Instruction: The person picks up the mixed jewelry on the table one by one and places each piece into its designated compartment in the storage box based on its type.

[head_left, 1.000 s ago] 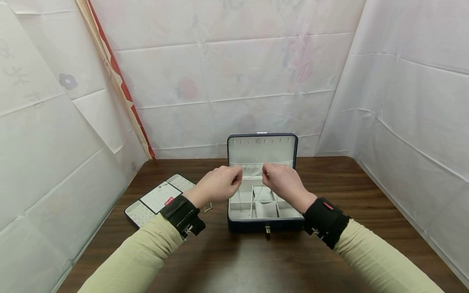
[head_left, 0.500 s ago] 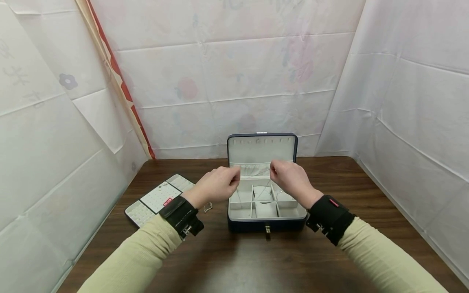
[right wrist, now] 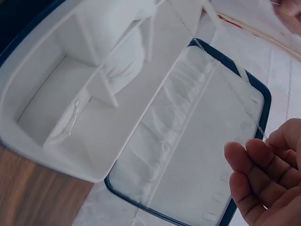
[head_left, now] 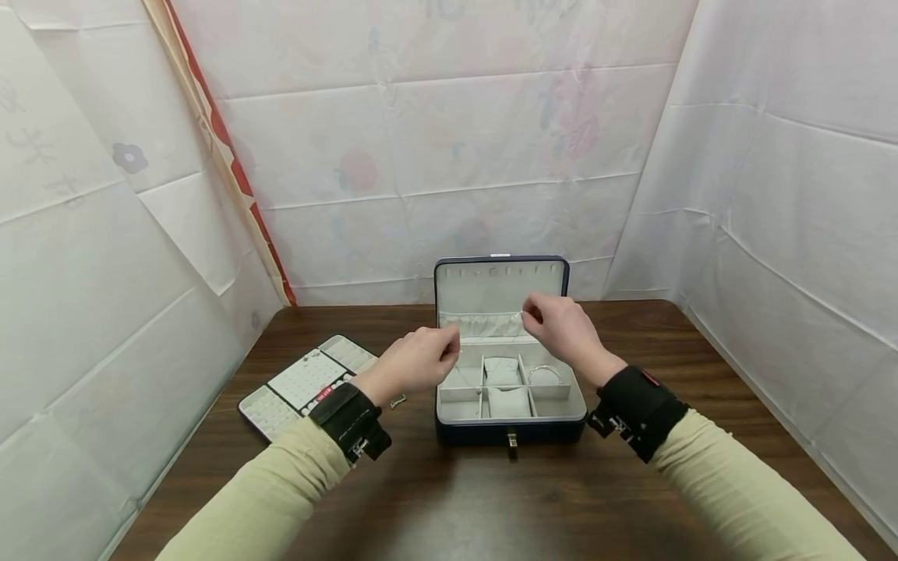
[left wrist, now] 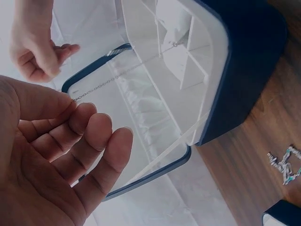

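Note:
A thin silver necklace (left wrist: pixel 127 73) hangs between my two raised hands, over the open jewelry box (head_left: pixel 473 433). In the left wrist view, its end is pinched between the thumb and index finger of my left hand (head_left: pixel 421 360), with the other fingers loosely bent. My right hand (head_left: pixel 563 331) pinches the chain too, in front of the box's lid; the right wrist view shows the chain (right wrist: pixel 195 42) running from its thumb and fingertips. Part of the chain hangs down toward the compartments. Its clasp cannot be made out.
White cushions (head_left: pixel 510 403) fill two middle compartments. A silver bangle (head_left: pixel 545 368) lies in the back right compartment. Small hooks line the lid (head_left: pixel 501 288). Left of the box are a jewelry tray (head_left: pixel 302 378) with earrings and a silver bracelet (left wrist: pixel 286 165) on the wooden table (head_left: pixel 505 506).
My right hand has moved right and up, away from the left hand, spreading the necklace. My left hand has shifted slightly down. The bangle has come into sight from behind my right hand.

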Demonstrator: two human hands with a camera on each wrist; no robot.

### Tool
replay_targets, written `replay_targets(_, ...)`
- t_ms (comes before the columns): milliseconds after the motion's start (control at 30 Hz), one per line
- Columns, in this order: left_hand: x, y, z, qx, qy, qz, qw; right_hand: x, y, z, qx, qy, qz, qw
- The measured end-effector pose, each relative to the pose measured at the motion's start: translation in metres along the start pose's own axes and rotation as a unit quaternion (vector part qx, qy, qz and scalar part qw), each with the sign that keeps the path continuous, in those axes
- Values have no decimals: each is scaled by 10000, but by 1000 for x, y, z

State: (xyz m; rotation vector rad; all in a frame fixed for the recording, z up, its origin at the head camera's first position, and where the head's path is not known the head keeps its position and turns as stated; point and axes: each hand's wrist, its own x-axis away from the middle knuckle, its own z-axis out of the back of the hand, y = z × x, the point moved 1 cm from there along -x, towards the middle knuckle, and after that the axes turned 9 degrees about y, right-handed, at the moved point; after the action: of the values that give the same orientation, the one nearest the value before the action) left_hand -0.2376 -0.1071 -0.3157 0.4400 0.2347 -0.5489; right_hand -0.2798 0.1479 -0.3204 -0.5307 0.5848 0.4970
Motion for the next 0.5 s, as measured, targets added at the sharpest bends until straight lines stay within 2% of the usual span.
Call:
replay_targets(233,1,-5,-7,30,118,106,9999,-8,-3,5,-912,-325,-540,9938)
replay_targets(367,1,-7,-10,10,110,222,9997,-11,-5,5,-1511,-586,-939,9823)
replay_targets(500,0,-10,-12,-21,91,293,9995,-12,-10,3,-2107,-822,-1341,9648)
